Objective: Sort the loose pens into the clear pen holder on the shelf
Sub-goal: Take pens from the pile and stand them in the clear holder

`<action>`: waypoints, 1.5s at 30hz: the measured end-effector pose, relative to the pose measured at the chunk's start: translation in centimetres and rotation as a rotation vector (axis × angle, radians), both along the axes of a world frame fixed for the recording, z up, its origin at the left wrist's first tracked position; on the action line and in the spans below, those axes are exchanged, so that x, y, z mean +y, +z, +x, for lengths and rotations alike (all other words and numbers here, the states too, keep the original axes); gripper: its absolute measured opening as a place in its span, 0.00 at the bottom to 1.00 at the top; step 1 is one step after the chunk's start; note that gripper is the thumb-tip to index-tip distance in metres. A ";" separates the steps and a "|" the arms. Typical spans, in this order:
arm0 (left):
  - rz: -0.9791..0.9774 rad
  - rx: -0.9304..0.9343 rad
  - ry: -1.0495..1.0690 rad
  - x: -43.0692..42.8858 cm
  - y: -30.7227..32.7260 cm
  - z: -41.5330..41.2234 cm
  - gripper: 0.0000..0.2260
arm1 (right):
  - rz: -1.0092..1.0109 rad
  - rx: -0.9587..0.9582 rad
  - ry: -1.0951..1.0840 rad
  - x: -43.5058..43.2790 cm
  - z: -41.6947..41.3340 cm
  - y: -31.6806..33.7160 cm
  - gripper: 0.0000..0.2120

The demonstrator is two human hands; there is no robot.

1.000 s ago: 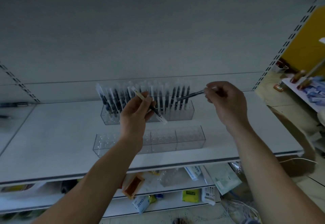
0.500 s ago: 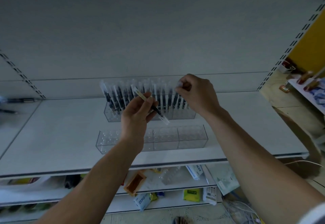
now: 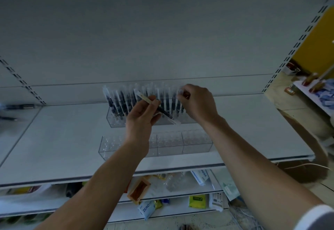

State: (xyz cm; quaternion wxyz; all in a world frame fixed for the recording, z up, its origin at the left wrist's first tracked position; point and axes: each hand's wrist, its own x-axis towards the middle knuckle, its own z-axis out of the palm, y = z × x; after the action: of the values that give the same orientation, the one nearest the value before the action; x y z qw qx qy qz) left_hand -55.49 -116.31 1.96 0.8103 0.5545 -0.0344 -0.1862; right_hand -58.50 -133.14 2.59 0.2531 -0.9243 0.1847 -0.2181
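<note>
Pen (image 3: 163, 111) pinched by left hand (image 3: 141, 119) — right hand (image 3: 198, 103) pinches second pen (image 3: 180, 92) at holder (image 3: 115, 122) edge.

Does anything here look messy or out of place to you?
Yes. Two dark pens lie flat at the far left of the shelf, away from the filled pen holder. Below, an orange box sits tilted among scattered packets.

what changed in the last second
The right hand carried its black pen leftward to the right end of the rear holder and pinches its top there. The left hand still holds the slanted pen; the front holder stayed put.
</note>
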 end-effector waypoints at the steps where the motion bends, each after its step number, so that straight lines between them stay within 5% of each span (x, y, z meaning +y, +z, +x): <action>1: -0.018 0.016 0.001 -0.1 0.0 0.0 0.05 | 0.029 0.005 -0.004 0.0 0.0 -0.2 0.08; 6: -0.111 0.129 0.025 -0.4 0.0 0.4 0.03 | 0.297 -0.091 -0.112 0.6 -3.9 -0.8 0.13; 9: -0.139 0.174 -0.005 -1.1 -0.2 0.2 0.02 | 0.774 -0.036 -0.055 1.7 -6.0 -1.2 0.18; 13: -0.190 0.237 -0.028 -2.6 -0.4 -0.5 0.03 | 1.247 -0.276 0.022 1.9 -7.0 -0.9 0.15; 17: -0.212 0.249 -0.062 -3.9 0.0 -1.2 0.04 | 1.296 -0.446 0.029 2.0 -7.3 -0.6 0.08; 20: -0.018 0.094 -0.191 -3.9 0.4 -1.9 0.09 | 1.346 -0.583 -0.023 1.3 -7.4 0.0 0.06; 24: 0.872 -0.758 -0.351 -1.3 -1.1 -0.6 0.24 | 1.000 -0.597 -0.102 -1.6 -7.7 1.5 0.04; 26: 1.097 -0.997 -0.295 -0.1 -1.8 0.4 0.26 | 0.790 -0.558 -0.125 -2.9 -7.4 1.8 0.03; 30: 1.336 -1.038 -0.392 0.5 -2.9 0.9 0.30 | 0.445 -0.444 -0.113 -4.2 -5.6 1.4 0.03; 38: 1.365 -1.040 -0.409 0.7 -3.5 1.0 0.34 | 0.076 -0.230 -0.001 -3.3 -3.3 1.3 0.06; 45: 1.373 -1.033 -0.412 0.6 -3.5 1.1 0.28 | 0.055 -0.111 0.024 -2.0 -1.1 0.9 0.06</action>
State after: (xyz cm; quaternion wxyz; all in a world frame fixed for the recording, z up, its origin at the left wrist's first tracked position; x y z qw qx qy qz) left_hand -54.40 -115.69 -1.56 0.1319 0.9166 -0.3759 -0.0343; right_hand -59.61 -135.10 3.52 0.2908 -0.9056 0.1652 -0.2610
